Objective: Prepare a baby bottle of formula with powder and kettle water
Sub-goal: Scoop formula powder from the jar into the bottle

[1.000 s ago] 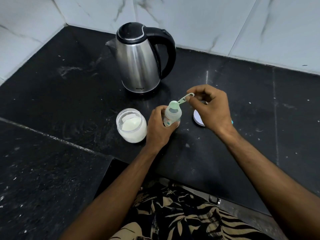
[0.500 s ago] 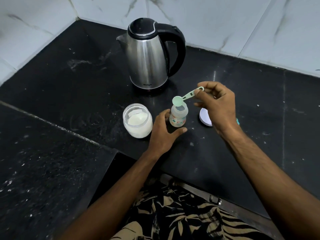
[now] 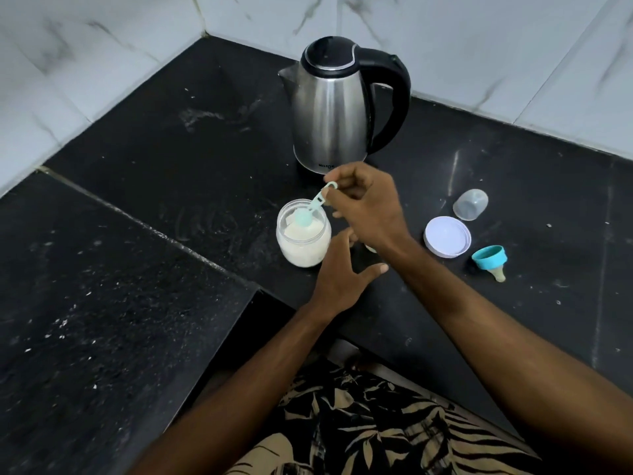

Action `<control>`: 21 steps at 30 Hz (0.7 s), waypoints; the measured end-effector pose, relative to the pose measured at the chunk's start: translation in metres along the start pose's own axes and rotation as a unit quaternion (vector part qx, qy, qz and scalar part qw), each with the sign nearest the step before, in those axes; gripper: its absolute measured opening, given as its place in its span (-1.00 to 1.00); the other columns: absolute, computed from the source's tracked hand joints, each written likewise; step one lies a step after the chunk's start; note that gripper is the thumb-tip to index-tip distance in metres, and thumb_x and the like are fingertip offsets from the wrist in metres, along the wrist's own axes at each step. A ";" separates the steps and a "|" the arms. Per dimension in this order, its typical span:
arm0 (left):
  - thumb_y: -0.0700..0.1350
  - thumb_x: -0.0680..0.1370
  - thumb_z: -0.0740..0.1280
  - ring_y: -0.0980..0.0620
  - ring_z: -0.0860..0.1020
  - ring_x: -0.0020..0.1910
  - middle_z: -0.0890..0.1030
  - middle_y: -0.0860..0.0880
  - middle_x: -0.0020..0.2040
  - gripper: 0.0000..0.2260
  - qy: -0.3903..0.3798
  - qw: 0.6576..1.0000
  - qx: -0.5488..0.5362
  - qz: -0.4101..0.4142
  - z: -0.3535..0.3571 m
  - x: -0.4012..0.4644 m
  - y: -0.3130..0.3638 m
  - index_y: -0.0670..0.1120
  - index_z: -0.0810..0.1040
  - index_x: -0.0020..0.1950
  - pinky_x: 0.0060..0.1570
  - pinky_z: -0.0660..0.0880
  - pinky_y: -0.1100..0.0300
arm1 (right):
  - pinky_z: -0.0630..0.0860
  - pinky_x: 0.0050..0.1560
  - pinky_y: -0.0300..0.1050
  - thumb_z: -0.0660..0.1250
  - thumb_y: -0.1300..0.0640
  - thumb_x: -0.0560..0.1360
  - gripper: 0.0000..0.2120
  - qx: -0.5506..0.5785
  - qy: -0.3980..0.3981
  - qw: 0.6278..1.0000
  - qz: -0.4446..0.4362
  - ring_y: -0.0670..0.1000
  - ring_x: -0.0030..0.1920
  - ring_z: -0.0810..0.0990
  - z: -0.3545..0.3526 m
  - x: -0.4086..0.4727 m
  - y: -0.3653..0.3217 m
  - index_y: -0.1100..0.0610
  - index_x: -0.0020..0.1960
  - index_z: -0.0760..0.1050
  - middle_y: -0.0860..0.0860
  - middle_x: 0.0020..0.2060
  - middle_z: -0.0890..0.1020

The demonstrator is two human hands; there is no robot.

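1. Pale green scoop (image 3: 310, 211) pinched by its handle in right hand (image 3: 368, 209), bowl dipped into white powder inside open glass jar (image 3: 303, 238).
2. Left hand (image 3: 344, 274) with fingers spread, gripping nothing, just right of jar; baby bottle (image 3: 370, 248) almost wholly hidden behind both hands.
3. Steel kettle (image 3: 334, 113) upright behind jar on black counter (image 3: 154, 149).
4. White lid (image 3: 447, 241), clear cap (image 3: 470, 204) and teal nipple ring (image 3: 489, 260) lying off to the right.

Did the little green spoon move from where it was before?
Yes. The green spoon was above the baby bottle; now the right hand has carried it left, and its bowl dips into the powder jar, in front of the kettle.
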State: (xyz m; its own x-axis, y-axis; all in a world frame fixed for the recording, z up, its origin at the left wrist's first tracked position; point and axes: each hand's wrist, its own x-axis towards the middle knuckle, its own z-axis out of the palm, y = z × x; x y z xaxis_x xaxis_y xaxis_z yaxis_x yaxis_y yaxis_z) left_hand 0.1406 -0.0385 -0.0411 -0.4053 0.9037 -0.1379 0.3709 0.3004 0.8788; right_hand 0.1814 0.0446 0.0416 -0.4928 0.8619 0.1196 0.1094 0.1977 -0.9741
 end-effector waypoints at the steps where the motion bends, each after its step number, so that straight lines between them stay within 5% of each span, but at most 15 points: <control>1: 0.00 0.41 0.51 0.05 0.48 0.25 0.51 -0.04 0.27 -0.41 0.001 1.000 0.004 0.002 -0.001 -0.001 0.001 -0.11 0.38 0.35 0.29 0.45 0.08 | 0.62 -0.19 -0.17 0.45 0.25 0.46 -0.90 -0.025 -0.005 1.000 0.000 -0.04 -0.21 0.69 0.006 0.001 0.003 0.08 -0.08 0.60 0.00 -0.23 0.68; 3: -0.04 0.43 0.49 0.06 0.49 0.25 0.53 -0.06 0.28 -0.46 0.001 1.000 0.012 0.000 -0.001 -0.001 0.003 -0.13 0.42 0.35 0.29 0.45 0.09 | 0.60 -0.16 -0.19 0.46 0.21 0.44 -0.94 -0.074 -0.018 0.997 -0.001 -0.09 -0.24 0.66 0.014 0.001 0.008 0.07 -0.13 0.62 -0.05 -0.27 0.68; 7: -0.17 0.53 0.42 0.20 0.43 0.16 0.55 -0.01 0.25 -0.59 -0.006 0.998 0.055 -0.009 -0.004 -0.003 0.006 -0.16 0.45 0.36 0.17 0.33 0.42 | 0.55 -0.17 -0.18 0.46 0.16 0.43 -0.98 -0.148 -0.053 0.988 0.000 -0.18 -0.29 0.58 0.024 -0.002 0.013 0.05 -0.17 0.65 -0.11 -0.30 0.67; 9: -0.22 0.57 0.36 0.09 0.48 0.13 0.57 -0.10 0.23 -0.63 -0.016 0.995 0.099 -0.017 -0.006 -0.004 0.004 -0.23 0.45 0.36 0.03 0.28 0.51 | 0.54 -0.13 -0.17 0.45 0.12 0.43 -0.98 -0.187 -0.066 0.980 0.004 -0.22 -0.27 0.57 0.025 -0.004 0.014 0.02 -0.15 0.65 -0.13 -0.27 0.68; 15: -0.14 0.71 0.09 -0.05 0.36 0.40 0.42 -0.16 0.41 -0.68 -0.082 0.980 0.179 -0.007 -0.008 -0.004 0.010 -0.21 0.32 0.44 0.32 0.19 0.26 | 0.59 0.02 0.02 0.40 0.09 0.46 -0.93 -0.249 -0.101 0.963 0.010 -0.10 -0.08 0.66 0.031 -0.009 0.014 -0.01 -0.12 0.67 -0.13 -0.17 0.72; 21: -0.11 0.72 0.06 -0.04 0.28 0.46 0.33 -0.14 0.49 -0.63 -0.080 0.969 0.231 0.024 -0.007 -0.003 0.010 -0.20 0.22 0.51 0.34 0.10 0.28 | 0.59 -0.13 0.04 0.28 0.11 0.51 -0.82 -0.365 -0.137 0.920 -0.038 0.08 -0.17 0.63 0.029 -0.006 0.007 0.11 -0.17 0.64 0.00 -0.20 0.70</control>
State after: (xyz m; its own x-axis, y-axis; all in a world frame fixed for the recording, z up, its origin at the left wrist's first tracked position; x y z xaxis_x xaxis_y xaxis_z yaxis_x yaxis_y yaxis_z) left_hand 0.1397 -0.0407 -0.0283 -0.2570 0.9449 -0.2028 0.7357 0.3274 0.5930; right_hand 0.1605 0.0272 0.0281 -0.7106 0.7029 0.0318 0.5671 0.5989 -0.5655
